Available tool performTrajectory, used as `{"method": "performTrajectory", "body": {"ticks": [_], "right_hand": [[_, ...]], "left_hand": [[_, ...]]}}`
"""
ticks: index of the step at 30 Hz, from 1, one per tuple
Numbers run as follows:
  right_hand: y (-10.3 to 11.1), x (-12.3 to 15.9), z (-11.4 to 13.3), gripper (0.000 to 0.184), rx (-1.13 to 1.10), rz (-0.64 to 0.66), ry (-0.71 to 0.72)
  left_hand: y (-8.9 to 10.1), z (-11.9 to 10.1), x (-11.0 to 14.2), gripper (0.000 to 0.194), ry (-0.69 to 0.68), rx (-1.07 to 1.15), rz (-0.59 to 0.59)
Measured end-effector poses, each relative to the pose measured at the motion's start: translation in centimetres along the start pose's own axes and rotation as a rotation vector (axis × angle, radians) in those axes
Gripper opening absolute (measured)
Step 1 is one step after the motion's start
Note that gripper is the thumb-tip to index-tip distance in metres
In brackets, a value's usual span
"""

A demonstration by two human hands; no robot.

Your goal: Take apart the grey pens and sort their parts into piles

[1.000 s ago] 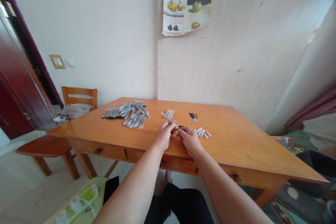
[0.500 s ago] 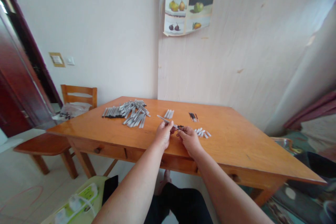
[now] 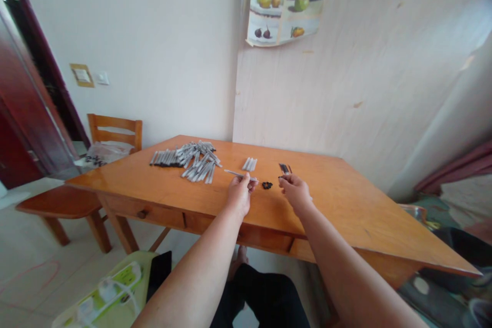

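Note:
My left hand [image 3: 240, 193] is closed round a thin, pale pen barrel [image 3: 233, 172], which sticks out to the upper left and past the fingers on the right. My right hand [image 3: 296, 192] is in a pinch over the table, apart from the left. Something small and dark shows at its fingertips, too small to name. Between the hands lies a little heap of small black parts [image 3: 267, 185]. Just behind the right hand are several thin dark sticks [image 3: 284, 168]. A short row of pale tubes [image 3: 249, 164] lies beyond the left hand.
A large pile of grey-white pen-like tubes [image 3: 200, 161] with dark ends covers the left of the wooden table [image 3: 346, 205]. A chair [image 3: 115, 130] holding a plastic bag [image 3: 105, 152] stands at left. A power strip [image 3: 111, 292] rests on a green stool below.
My right hand has moved right, away from the left hand and the barrel, uncovering the black parts and now hiding the short white pieces. My left hand still holds the barrel. The view has shifted slightly.

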State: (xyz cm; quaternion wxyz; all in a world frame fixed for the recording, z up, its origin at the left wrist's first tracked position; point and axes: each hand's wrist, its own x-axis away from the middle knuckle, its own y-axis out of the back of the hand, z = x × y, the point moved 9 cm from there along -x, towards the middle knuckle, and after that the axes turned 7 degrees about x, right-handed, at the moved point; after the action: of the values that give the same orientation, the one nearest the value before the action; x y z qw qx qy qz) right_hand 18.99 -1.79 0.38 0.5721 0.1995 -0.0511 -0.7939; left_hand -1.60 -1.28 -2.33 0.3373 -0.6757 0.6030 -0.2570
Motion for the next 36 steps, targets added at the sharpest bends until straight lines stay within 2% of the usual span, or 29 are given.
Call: {"method": "performTrajectory", "body": {"ticks": [3,6,10,15,26,32,36], "right_hand": [[0.7,-2.0,0.9,0.024,0.317,0.004,0.122],[-0.7,-2.7,2.1,0.021,0.568,0.086,0.264],[-2.9,-2.6,2.5,0.020,0.745,0.139,0.344],[-3.9,-2.3,2.2,0.024,0.902,0.110,0.356],[-4.0,-2.6,1.8,0.027,0.893,0.112,0.404],[-3.0,-2.6,2.1,0.026,0.779,0.037,0.375],[-3.0,-1.6,3.1,0.023,0.651,0.062,0.385]], "left_hand": [[0.0,0.1,0.1,0.033,-0.005,-0.009,-0.007],[0.0,0.1,0.0,0.033,-0.016,-0.015,-0.012],[0.1,0.1,-0.1,0.033,-0.027,-0.033,-0.013],[0.3,0.3,-0.3,0.035,-0.032,-0.057,-0.017],[0.4,0.5,-0.3,0.032,-0.031,-0.074,-0.019],[0.4,0.4,-0.4,0.034,-0.045,-0.077,-0.020],[0.4,0.5,-0.5,0.034,-0.052,-0.075,-0.013]]}}
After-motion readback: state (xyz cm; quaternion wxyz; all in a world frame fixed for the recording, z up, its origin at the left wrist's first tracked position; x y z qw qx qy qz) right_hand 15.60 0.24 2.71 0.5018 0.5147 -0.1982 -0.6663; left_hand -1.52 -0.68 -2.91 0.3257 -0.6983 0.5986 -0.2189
